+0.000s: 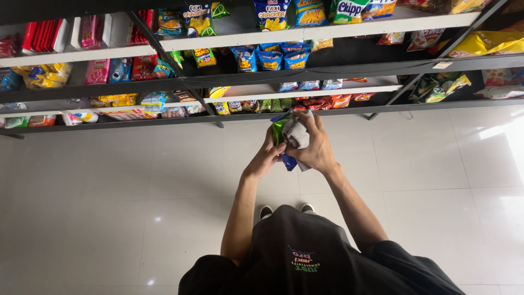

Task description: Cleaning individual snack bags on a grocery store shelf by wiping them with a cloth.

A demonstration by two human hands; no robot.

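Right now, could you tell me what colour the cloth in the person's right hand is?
The cloth is light grey, seen best in the head view.

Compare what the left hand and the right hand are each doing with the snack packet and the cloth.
The right hand lies over the grey cloth, pressing it onto the green and blue snack packet; the left hand grips that packet from the side and touches no cloth that shows. The right hand sits higher, the left hand lower. Both are bare and closed around the same packet above the white tiled floor.
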